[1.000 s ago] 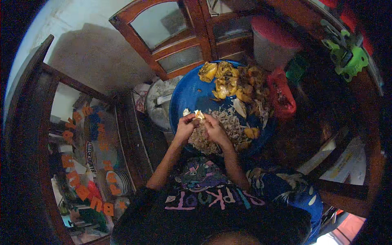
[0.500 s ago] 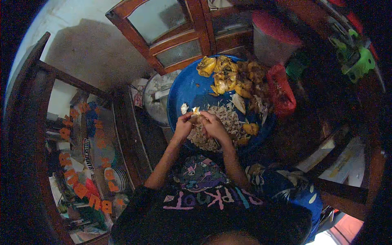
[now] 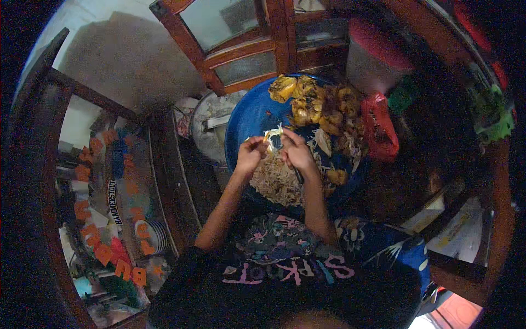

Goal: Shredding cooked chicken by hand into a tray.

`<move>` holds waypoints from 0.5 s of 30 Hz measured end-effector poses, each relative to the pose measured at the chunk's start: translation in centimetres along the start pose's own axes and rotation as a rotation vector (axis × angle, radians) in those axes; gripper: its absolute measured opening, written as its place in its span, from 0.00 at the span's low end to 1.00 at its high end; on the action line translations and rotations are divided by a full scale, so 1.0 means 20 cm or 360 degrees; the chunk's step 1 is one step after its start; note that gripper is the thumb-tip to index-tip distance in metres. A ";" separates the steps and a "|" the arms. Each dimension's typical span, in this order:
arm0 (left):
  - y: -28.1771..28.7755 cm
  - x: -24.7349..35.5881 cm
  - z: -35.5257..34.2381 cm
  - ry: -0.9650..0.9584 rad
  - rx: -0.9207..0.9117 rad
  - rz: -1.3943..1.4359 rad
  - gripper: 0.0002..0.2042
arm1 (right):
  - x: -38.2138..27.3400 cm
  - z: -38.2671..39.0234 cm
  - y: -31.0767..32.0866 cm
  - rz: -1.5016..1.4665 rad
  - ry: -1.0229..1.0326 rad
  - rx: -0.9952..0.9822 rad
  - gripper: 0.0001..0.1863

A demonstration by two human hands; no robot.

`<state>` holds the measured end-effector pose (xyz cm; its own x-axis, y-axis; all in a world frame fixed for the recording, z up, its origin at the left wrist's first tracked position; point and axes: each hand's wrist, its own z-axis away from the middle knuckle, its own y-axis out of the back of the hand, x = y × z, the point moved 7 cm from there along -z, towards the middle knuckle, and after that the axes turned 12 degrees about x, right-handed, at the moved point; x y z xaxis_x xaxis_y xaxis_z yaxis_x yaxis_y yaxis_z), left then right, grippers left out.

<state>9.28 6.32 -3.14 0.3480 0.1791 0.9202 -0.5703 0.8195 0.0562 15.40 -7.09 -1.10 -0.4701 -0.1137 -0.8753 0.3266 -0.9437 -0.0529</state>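
My left hand (image 3: 251, 153) and my right hand (image 3: 297, 153) pinch a pale, torn piece of cooked chicken (image 3: 273, 137), stretched into strands between my fingers above a blue round tray (image 3: 240, 118). A dark slim object (image 3: 299, 177) shows under my right hand; what it is I cannot tell. Below my hands lies a heap of shredded meat (image 3: 276, 182). Yellow-browned chicken pieces (image 3: 307, 104) are piled across the tray's back and right, with a pale meat chunk (image 3: 322, 140) and a smaller browned piece (image 3: 337, 177) nearer my right hand.
A metal pot lid (image 3: 204, 143) sits left of the tray, a red plastic bag (image 3: 383, 134) and green container (image 3: 402, 93) right. A pink-lidded bucket (image 3: 367, 60) stands behind, near wooden glazed doors (image 3: 230, 52). A glass cabinet with plates (image 3: 159, 236) is at left, a blurred green object (image 3: 490, 120) at right.
Both my hands have moved up the tray and a little apart, and the piece between them is now drawn out into pale strands. The view has shifted slightly.
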 end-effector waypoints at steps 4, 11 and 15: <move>-0.06 0.08 -0.07 0.0045 0.0007 0.0154 0.04 | -0.05 -0.03 -0.03 0.0078 -0.0016 -0.0202 0.23; -0.10 0.20 -0.13 0.0043 0.0110 0.0180 0.03 | -0.18 -0.11 -0.03 0.0266 -0.0106 -0.0325 0.24; -0.09 0.18 -0.11 0.0025 0.0155 0.0274 0.03 | -0.24 -0.05 -0.03 0.0359 -0.0084 -0.0463 0.23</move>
<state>13.13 6.74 -0.75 0.2503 0.3209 0.9134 -0.6914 0.7197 -0.0633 18.38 -5.71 2.70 -0.3989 -0.3315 -0.8550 0.6425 -0.7663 -0.0026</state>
